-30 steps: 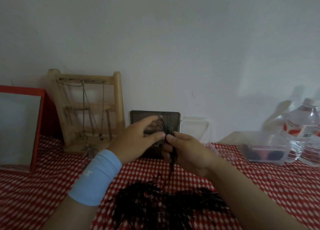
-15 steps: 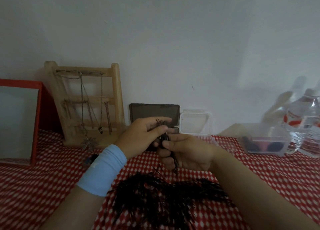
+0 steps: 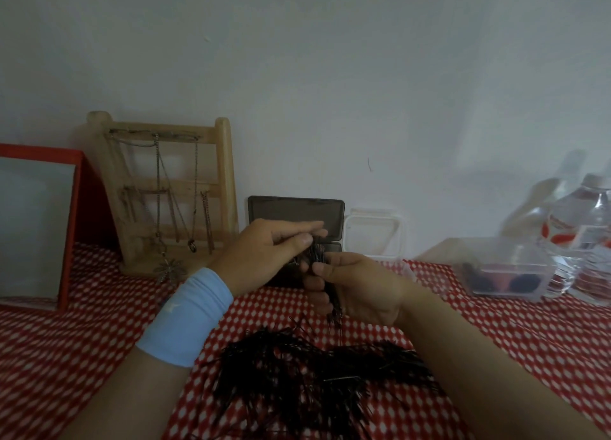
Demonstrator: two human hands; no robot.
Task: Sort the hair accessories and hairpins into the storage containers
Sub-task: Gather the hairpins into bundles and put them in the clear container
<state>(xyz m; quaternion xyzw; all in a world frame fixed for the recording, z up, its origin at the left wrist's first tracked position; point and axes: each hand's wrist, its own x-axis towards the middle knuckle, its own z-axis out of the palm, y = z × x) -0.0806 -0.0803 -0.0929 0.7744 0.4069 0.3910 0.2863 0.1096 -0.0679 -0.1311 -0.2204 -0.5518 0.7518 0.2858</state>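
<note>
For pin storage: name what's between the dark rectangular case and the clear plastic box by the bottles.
Head view: a clear container, white-rimmed lid raised, beside the dark case, apart from the clear plastic box.

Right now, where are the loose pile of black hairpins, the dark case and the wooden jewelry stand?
pile of black hairpins [image 3: 297, 373], head view, middle of the heap on the cloth.
dark case [image 3: 294, 209], head view, its raised lid.
wooden jewelry stand [image 3: 226, 181], head view, its right post.
</note>
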